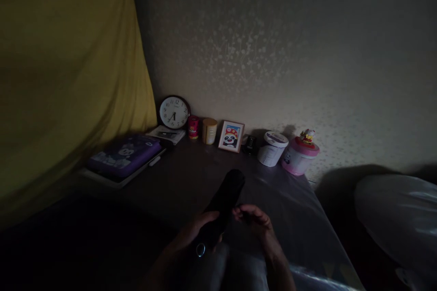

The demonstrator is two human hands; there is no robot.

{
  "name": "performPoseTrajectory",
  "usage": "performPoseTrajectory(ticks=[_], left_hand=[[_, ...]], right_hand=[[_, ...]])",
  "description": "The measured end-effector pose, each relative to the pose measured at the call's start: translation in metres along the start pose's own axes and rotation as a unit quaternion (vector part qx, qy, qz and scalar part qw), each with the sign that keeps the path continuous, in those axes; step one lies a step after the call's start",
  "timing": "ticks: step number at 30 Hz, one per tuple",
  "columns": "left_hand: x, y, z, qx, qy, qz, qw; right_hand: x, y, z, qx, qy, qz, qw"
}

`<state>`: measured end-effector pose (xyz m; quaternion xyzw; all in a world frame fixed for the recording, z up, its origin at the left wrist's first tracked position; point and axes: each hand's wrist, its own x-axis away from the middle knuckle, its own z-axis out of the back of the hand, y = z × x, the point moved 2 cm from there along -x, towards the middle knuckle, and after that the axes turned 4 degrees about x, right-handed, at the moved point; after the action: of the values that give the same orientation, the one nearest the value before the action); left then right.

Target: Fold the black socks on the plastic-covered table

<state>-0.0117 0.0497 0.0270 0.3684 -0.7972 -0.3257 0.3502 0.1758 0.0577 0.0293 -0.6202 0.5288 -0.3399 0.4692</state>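
Note:
A black folded umbrella (225, 195) slants up and away from me over the near part of the table, with a shiny silver ring at its near end. My left hand (201, 227) is wrapped round its lower part, thumb lying on top. Just right of the umbrella is my right hand (256, 218), its fingers bent and their tips drawn together close to the umbrella's side. Dim light hides whether something thin is between those fingertips.
Along the wall stand a round clock (174, 112), a red can (193, 127), a yellow canister (209, 131), a framed panda picture (231, 136), a white tub (272, 149) and a pink tub (299, 158) bearing a figurine (307, 136). A purple case (126, 154) lies left, beside a yellow curtain (68, 54).

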Motion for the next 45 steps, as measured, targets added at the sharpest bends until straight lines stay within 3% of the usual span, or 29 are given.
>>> performPoseTrajectory(ticks=[4, 8, 11, 17, 23, 27, 31, 34, 38, 43, 45], left_hand=[[0.002, 0.000, 0.000, -0.021, 0.023, -0.008, 0.999], [0.002, -0.002, 0.001, -0.041, 0.034, -0.018, 0.998], [0.002, -0.004, 0.001, -0.052, 0.042, -0.037, 0.997], [0.005, 0.002, -0.012, -0.114, 0.050, -0.115, 0.986], [0.004, -0.001, -0.010, -0.251, 0.100, -0.197, 0.942], [-0.005, -0.014, 0.000, -0.346, 0.116, -0.234, 0.901], [-0.013, -0.027, 0.006, -0.414, 0.133, -0.237, 0.869], [-0.018, -0.036, 0.007, -0.411, 0.156, -0.229, 0.869], [-0.024, -0.042, 0.005, -0.390, 0.157, -0.220, 0.880], [-0.024, -0.037, 0.002, -0.406, 0.141, -0.176, 0.886], [-0.024, -0.034, 0.002, -0.419, 0.139, -0.163, 0.882]], right_hand=[[-0.004, -0.009, 0.000, 0.117, 0.009, 0.021, 0.993], [-0.010, -0.021, 0.003, 0.275, 0.035, 0.106, 0.955], [-0.011, -0.028, 0.001, 0.305, 0.036, 0.150, 0.940], [-0.014, -0.025, -0.015, 0.296, 0.004, 0.129, 0.946], [-0.022, -0.014, -0.021, 0.299, -0.001, 0.099, 0.949], [-0.023, -0.011, -0.023, 0.303, -0.055, 0.096, 0.946], [-0.026, -0.005, -0.025, 0.359, -0.082, 0.106, 0.924], [-0.030, 0.004, -0.027, 0.422, -0.061, 0.129, 0.895], [-0.034, 0.020, -0.025, 0.469, 0.022, 0.131, 0.873], [-0.033, 0.028, -0.013, 0.474, 0.046, 0.141, 0.868], [-0.030, 0.032, -0.004, 0.477, 0.105, 0.135, 0.862]])
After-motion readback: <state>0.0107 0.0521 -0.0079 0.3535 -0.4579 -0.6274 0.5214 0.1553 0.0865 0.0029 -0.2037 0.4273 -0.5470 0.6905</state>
